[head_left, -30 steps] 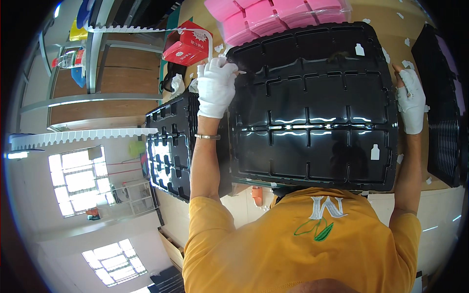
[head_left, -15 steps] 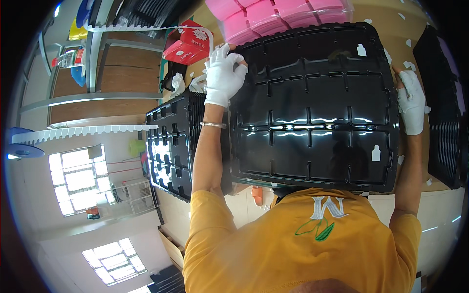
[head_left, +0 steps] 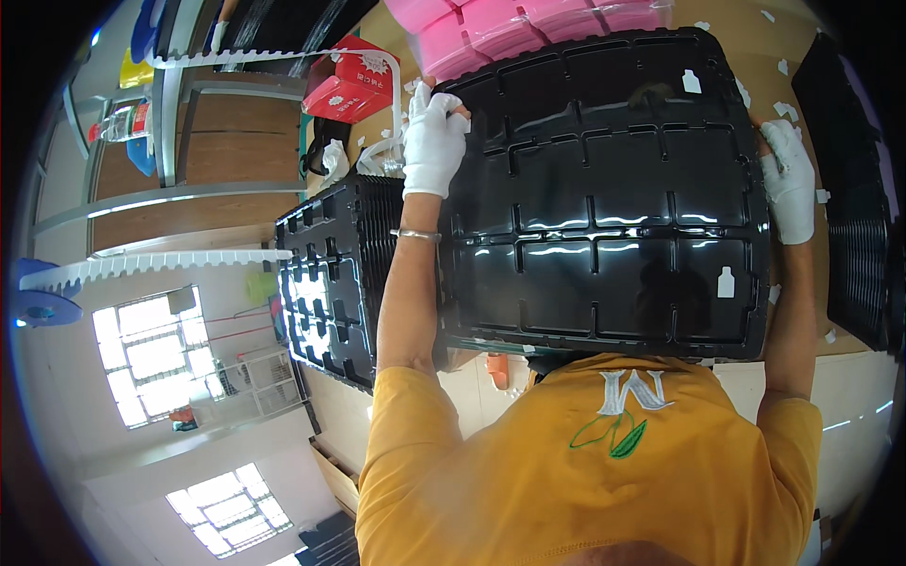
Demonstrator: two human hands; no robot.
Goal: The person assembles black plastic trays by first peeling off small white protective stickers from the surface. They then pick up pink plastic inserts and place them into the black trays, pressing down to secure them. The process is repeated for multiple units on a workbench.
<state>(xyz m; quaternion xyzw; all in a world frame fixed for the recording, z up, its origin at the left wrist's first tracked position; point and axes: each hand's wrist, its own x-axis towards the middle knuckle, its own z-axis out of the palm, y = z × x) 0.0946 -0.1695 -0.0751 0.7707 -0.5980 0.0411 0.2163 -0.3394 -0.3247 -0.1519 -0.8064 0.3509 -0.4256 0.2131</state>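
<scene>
A large black plastic tray (head_left: 604, 189) with several moulded compartments lies in front of me, glossy and facing up. My left hand (head_left: 432, 141), in a white glove, grips its far left corner. My right hand (head_left: 789, 179), also gloved in white, holds the tray's right edge. Two small white tags sit on the tray, one near the far right and one near the front right. A metal bangle circles my left wrist.
A stack of similar black trays (head_left: 330, 274) stands at my left, another black stack (head_left: 854, 189) at the right. Pink foam packs (head_left: 528, 28) lie beyond the tray, a red box (head_left: 354, 85) at the far left. White paper scraps dot the brown table (head_left: 764, 28).
My left hand slid from the tray's left side up to its far left corner and closed on it. My right hand shifted slightly farther along the right edge.
</scene>
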